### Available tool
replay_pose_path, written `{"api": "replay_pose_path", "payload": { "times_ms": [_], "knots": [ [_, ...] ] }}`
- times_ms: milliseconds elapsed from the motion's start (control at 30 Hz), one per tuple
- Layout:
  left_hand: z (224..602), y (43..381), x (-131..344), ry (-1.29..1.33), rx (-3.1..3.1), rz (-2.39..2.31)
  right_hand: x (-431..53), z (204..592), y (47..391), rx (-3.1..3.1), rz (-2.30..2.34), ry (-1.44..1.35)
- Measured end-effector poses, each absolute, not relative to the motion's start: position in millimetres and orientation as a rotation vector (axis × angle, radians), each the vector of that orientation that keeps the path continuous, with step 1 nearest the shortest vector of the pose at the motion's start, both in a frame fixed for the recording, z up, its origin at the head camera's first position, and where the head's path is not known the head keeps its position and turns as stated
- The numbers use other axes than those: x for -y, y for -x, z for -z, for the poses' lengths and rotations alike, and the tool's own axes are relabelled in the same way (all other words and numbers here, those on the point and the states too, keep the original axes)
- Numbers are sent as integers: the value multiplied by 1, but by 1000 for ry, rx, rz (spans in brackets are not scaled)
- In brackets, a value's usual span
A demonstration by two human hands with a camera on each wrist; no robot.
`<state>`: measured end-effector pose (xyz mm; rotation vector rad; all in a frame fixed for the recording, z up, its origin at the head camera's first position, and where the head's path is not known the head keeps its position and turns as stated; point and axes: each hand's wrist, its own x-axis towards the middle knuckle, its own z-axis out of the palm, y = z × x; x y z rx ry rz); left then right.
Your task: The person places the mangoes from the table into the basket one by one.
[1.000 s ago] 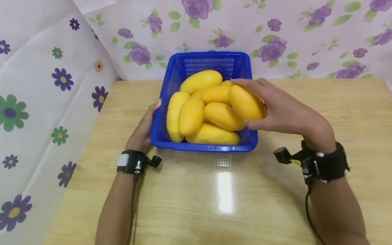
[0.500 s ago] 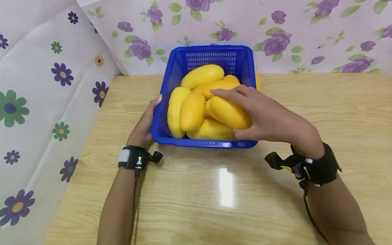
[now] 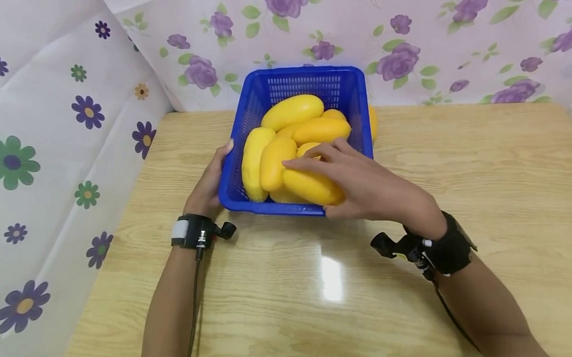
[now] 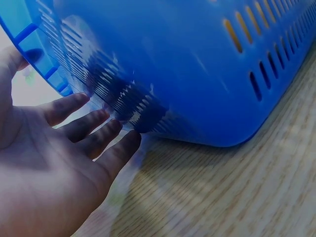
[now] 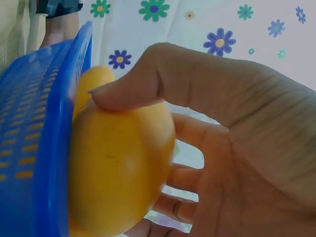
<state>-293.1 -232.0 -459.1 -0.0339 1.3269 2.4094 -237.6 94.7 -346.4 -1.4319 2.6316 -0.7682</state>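
Note:
My right hand (image 3: pixel 371 187) grips a yellow mango (image 3: pixel 310 187) over the front right part of the blue plastic basket (image 3: pixel 228 181). In the right wrist view the thumb lies on top of this mango (image 5: pixel 118 168), with the fingers around its far side. Several more yellow mangoes lie piled in the basket, such as a long one (image 3: pixel 292 111) at the back and a paler one (image 3: pixel 254 164) along the left wall. My left hand (image 3: pixel 208 185) holds the basket's left side, thumb at the rim. The left wrist view shows its fingers (image 4: pixel 118 150) against the slotted outer wall.
Another mango (image 3: pixel 373 122) shows just outside the basket's right wall, mostly hidden behind it. The basket stands on a wood-grain table (image 3: pixel 273 308) near a flower-printed backdrop (image 3: pixel 434 41). A second printed sheet (image 3: pixel 47 158) hangs along the left edge.
My right hand has carried the mango left and toward the front of the basket, lower over the pile. The mango outside the right wall has come into view. My left hand keeps its hold.

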Motion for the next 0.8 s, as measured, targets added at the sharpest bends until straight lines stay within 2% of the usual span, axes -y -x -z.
{"api": "replay_pose_path", "payload": {
  "times_ms": [600, 800],
  "knots": [
    [459, 294, 234, 30, -1355, -2411, -101, 341, 239, -2647, 746, 1478],
    [459, 293, 234, 45, -1343, -2413, -106, 335, 238, -2654, 770, 1418]
  ]
}}
